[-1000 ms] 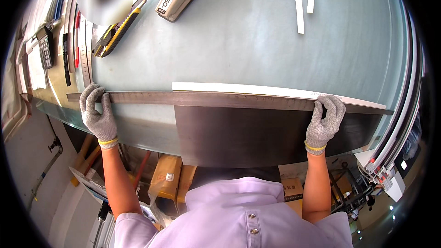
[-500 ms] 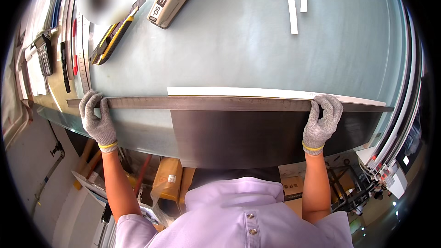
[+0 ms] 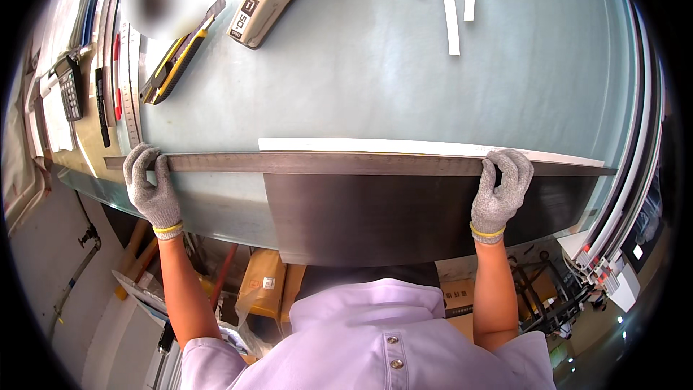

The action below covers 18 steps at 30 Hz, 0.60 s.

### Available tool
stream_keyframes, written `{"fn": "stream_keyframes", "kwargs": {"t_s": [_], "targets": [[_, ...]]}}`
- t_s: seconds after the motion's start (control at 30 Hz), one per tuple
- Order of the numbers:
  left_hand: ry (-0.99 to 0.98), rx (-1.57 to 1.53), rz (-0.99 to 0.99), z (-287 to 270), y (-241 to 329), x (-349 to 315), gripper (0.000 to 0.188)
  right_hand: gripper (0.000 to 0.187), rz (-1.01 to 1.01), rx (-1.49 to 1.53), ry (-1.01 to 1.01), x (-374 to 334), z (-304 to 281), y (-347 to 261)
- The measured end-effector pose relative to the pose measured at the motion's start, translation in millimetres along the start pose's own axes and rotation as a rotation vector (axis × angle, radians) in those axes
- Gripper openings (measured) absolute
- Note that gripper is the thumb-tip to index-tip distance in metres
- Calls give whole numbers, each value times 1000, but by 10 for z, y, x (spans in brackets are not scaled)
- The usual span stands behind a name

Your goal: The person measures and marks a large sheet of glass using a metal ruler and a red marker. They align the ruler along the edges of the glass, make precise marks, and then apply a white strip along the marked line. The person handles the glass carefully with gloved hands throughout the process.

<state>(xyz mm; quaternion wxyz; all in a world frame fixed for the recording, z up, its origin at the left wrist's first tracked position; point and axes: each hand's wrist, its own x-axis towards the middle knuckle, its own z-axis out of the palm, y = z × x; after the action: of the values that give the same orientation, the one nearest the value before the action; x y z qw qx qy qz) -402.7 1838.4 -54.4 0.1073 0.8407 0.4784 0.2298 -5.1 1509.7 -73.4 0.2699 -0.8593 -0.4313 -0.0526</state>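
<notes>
A long steel ruler [image 3: 325, 164] lies left to right across the near part of the bench. My left hand [image 3: 152, 186], in a grey knitted glove, grips it close to its left end, fingers curled over it. Toward the other end, my right hand [image 3: 503, 186], gloved alike, holds the ruler with thumb and fingers curled. Under the ruler sits a dark flat sheet [image 3: 375, 217], reaching to the bench's near edge. Along the ruler's far side shows a narrow white strip [image 3: 346, 146]. What the fingertips press on is partly hidden.
A yellow-and-black utility knife [image 3: 175, 65] and a beige stapler-like tool [image 3: 271, 3] rest on the glassy bench top [image 3: 361, 87]. Loose white strips [image 3: 449, 14] lie farther off. A calculator [image 3: 70, 88], a black marker [image 3: 101, 105] and another ruler [image 3: 131, 94] are at the left.
The dark sheet, the white strip and my right hand have shifted slightly left. My left hand stays nearly in place at the ruler's left end. Both grips look unchanged.
</notes>
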Motion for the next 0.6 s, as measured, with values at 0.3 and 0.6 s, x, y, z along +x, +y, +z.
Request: {"fn": "stream_keyframes", "kwargs": {"t_s": [0.3, 0.6], "targets": [[-11, 40, 83, -4, -240, -27, 16, 19, -20, -17, 26, 26, 28, -41], [200, 104, -234, 8, -591, -189, 30, 27, -104, 231, 149, -35, -278, 78]]}}
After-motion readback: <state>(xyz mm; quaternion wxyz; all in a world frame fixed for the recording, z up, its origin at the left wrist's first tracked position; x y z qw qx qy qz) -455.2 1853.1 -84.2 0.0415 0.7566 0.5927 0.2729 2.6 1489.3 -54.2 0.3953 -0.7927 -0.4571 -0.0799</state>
